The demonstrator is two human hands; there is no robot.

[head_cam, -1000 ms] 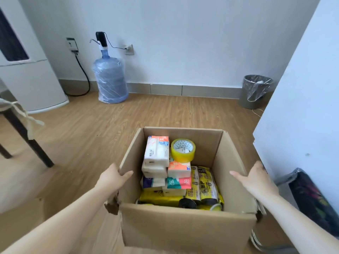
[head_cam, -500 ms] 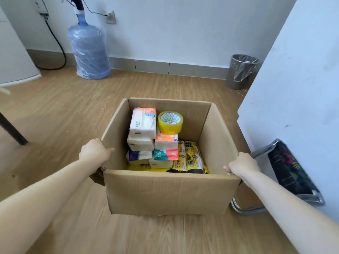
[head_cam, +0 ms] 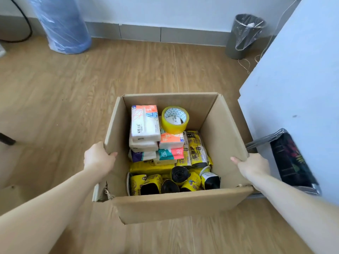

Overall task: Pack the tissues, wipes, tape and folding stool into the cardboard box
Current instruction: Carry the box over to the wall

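An open cardboard box (head_cam: 172, 206) stands on the wooden floor in front of me. Inside, tissue packs (head_cam: 145, 123) are stacked at the back left, with a yellow tape roll (head_cam: 175, 120) beside them. A teal-and-red wipes pack (head_cam: 170, 153) lies below an orange tissue pack, and yellow-wrapped rolls (head_cam: 183, 180) fill the front. My left hand (head_cam: 98, 158) grips the box's left wall at its top edge. My right hand (head_cam: 252, 165) grips the right wall's top edge. The folding stool (head_cam: 291, 160), black seat on a metal frame, leans against the white panel right of the box.
A blue water bottle (head_cam: 62, 24) stands at the back left by the wall. A grey waste bin (head_cam: 244, 35) with a plastic liner sits at the back right. A white panel (head_cam: 302, 88) rises close on the right. A loose cable (head_cam: 247, 65) lies near the bin.
The view has tilted down and closer to the box. Both hands, open beside the walls a second ago, have closed on the box's left and right top edges.
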